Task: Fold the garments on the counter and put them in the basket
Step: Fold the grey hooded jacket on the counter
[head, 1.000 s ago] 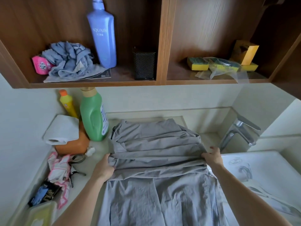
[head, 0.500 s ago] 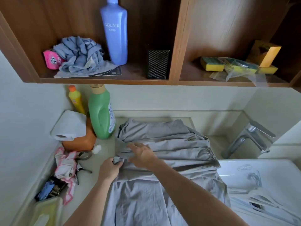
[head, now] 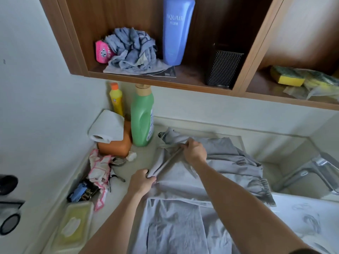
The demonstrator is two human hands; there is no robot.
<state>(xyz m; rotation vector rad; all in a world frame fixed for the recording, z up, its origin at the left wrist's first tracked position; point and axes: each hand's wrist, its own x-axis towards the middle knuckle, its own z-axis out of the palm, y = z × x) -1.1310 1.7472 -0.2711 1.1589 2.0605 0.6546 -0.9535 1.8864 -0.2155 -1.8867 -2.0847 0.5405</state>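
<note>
Head view shows the grey garment (head: pixel 229 173) spread on the counter (head: pixel 141 153), centre to lower frame. Left hand (head: pixel 142 182) and right hand (head: pixel 195 152) both pinch its left edge, seemingly mid-fold; next, carry that edge rightward. Green bottle (head: pixel 142 116) and pink cloth (head: pixel 99 167) crowd the left; no basket visible.

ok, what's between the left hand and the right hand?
In the head view, a taut, folded edge of the grey garment spans the gap. The left hand grips its near end and the right hand grips its far end. Nothing else lies between them.
</note>
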